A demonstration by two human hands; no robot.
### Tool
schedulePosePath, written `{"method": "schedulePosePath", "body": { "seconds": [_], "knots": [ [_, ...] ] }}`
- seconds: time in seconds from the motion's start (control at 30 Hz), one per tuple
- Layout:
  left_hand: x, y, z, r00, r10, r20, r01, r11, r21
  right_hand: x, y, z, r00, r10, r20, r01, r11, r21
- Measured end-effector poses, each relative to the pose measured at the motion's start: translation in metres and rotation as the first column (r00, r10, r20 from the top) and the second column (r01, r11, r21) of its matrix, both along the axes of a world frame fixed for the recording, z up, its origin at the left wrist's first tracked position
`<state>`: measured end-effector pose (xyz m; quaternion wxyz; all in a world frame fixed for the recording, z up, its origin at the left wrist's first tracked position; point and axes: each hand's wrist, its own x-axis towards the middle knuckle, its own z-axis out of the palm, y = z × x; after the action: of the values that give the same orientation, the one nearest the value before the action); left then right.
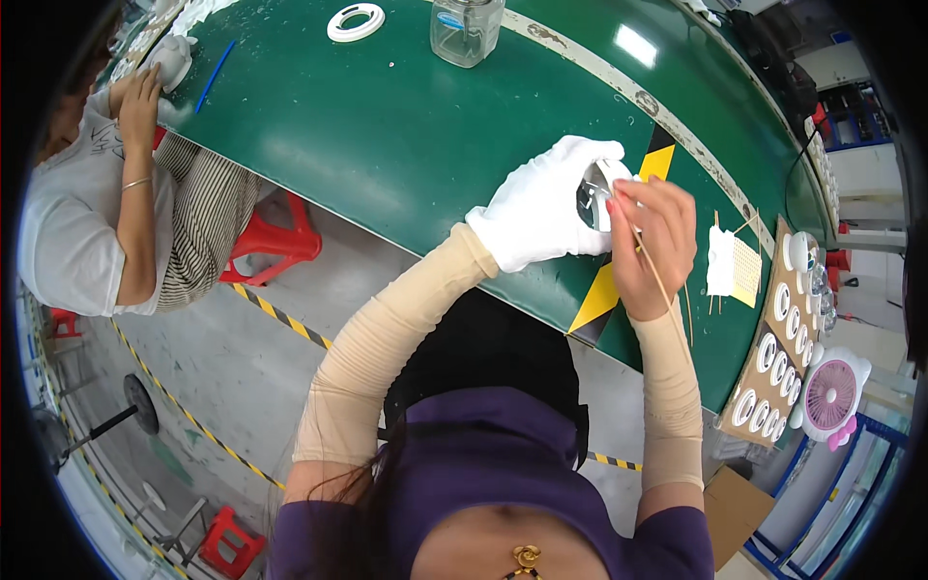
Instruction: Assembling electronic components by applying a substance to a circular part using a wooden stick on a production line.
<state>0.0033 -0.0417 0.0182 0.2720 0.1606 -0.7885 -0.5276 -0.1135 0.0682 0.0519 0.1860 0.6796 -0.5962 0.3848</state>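
Note:
My left hand (536, 208), in a white glove, is closed around a small round white part with a dark, shiny inside (590, 198), held above the green table. Bare and pinched, my right hand (659, 242) grips a thin wooden stick (661, 280), whose long end slants down past the wrist. The fingertips are at the right rim of the round part, and they hide the stick's upper tip. A second thin stick (689, 319) shows beside the right wrist; whether it is held or lying there, I cannot tell.
On the green table (329, 116) are a white ring (355, 22), a clear jar (466, 37), a blue stick (215, 77), and a white cloth (720, 261) beside a yellow pad (746, 274) with thin sticks. Rows of white rings fill a board (749, 372) near a fan (833, 391). A co-worker (87, 222) sits left.

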Motion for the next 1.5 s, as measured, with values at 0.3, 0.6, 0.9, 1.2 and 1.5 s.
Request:
{"method": "schedulePosePath", "body": {
  "seconds": [0.3, 0.6, 0.9, 1.2, 1.5],
  "knots": [
    [0.001, 0.001, -0.001, 1.0, 0.001, -0.003, -0.001, 1.0, -0.02, 0.008, 0.003, 0.004, 0.998, -0.069, 0.0, 0.069, 0.997, 0.034],
    [0.001, 0.0, -0.001, 1.0, 0.011, 0.01, -0.011, 1.0, -0.019, 0.013, 0.007, 0.0, 0.993, -0.118, 0.025, 0.118, 0.993, 0.009],
    [0.002, 0.001, -0.001, 1.0, 0.009, 0.004, -0.009, 0.999, -0.038, 0.019, 0.005, -0.003, 0.984, -0.176, 0.003, 0.176, 0.984, -0.004],
    [0.0, 0.008, -0.004, 0.997, 0.07, -0.026, -0.072, 0.996, -0.057, 0.027, 0.012, -0.009, 0.967, -0.255, -0.006, 0.255, 0.966, -0.04],
    [-0.006, 0.016, -0.011, 0.98, 0.189, -0.068, -0.198, 0.966, -0.168, 0.029, 0.01, -0.013, 0.955, -0.293, 0.046, 0.296, 0.952, -0.075]
  ]
}}
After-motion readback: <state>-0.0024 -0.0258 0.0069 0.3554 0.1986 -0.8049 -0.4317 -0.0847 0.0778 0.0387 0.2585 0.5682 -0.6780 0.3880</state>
